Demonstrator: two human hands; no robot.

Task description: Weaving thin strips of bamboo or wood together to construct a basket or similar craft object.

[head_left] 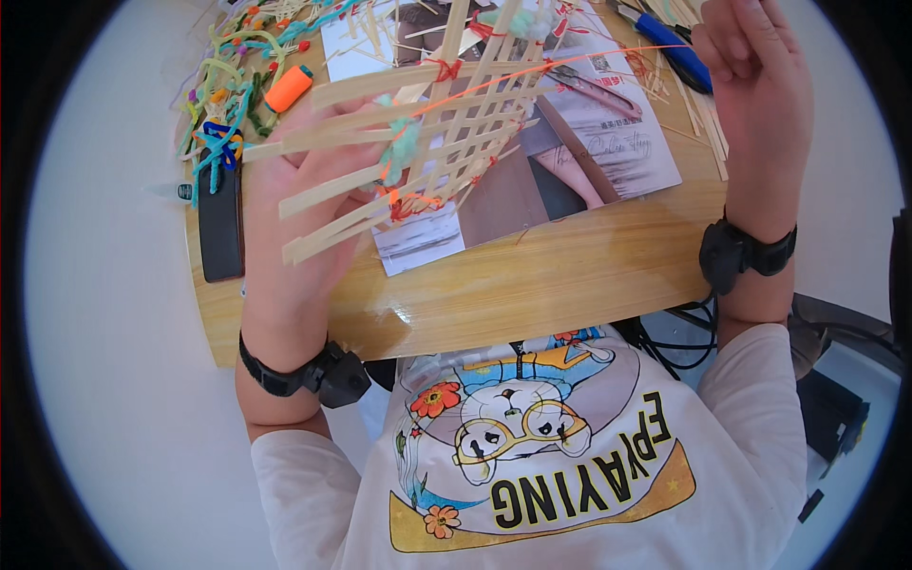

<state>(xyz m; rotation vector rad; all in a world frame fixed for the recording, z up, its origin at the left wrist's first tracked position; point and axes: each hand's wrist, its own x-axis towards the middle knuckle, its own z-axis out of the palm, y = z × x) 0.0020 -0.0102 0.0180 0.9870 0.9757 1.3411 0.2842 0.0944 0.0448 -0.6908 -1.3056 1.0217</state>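
Right hand (755, 90): fingers curled together, pinched on the end of an orange thread (570, 65) drawn taut toward the upper right. Black band on the wrist.

Orange thread: runs from the right fingers leftward and down to the lattice, where it meets the strips near a blue-green yarn tuft (404, 142).

Left hand (294, 218): fingers spread wide behind and under the lattice, supporting it from the back; not clenched, more a flat cradle. Fingertips mostly hidden by the strips. Black band on this wrist too.

Bamboo-strip lattice (427, 133): crossed pale strips, bound at several crossings with red and orange thread; held tilted above the table, clear of its surface.

Step in hand, as judged: tightening a binding thread through a crossing. The next pull calls for steady tension from the right while the left keeps the strips from shifting.

Table (532, 275): round, light wood. On it: an open magazine (608, 142) beneath the lattice, an orange thread spool (287, 88), a heap of coloured pipe cleaners (223, 104), a black flat object (219, 223) at the left edge, blue-handled scissors (674, 52), loose strips.
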